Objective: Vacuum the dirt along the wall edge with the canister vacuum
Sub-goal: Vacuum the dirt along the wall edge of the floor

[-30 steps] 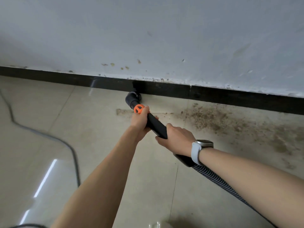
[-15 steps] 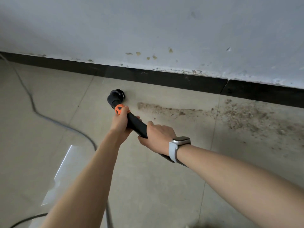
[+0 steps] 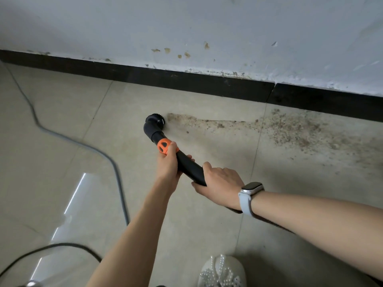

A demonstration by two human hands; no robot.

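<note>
Since a second ago the brush nozzle (image 3: 155,121) has drawn back from the black skirting board (image 3: 186,80) onto the open tile floor (image 3: 68,112), and the near strip of dirt it crossed has thinned.

At the left of the floor a grey power cord (image 3: 113,164) snakes from the far edge toward the near edge, with a darker cable (image 3: 62,246) curving across the near left corner. Next comes the left hand (image 3: 168,162), its fingers wrapped round the black vacuum wand (image 3: 189,165) just behind the orange collar (image 3: 163,146). Ahead of it the round brush nozzle sits on the tile, at the left tip of the dirt streak (image 3: 207,122). The right hand (image 3: 219,186), wearing a smartwatch (image 3: 249,191), grips the wand's rear end with its fingers curled under it; the ribbed hose (image 3: 267,221) runs on beneath that forearm. A white beaded shoe (image 3: 220,272) shows at the near edge. Farther right, heavier scattered dirt (image 3: 300,129) lies on the tile just below the skirting board, under the stained white wall (image 3: 228,34).
</note>
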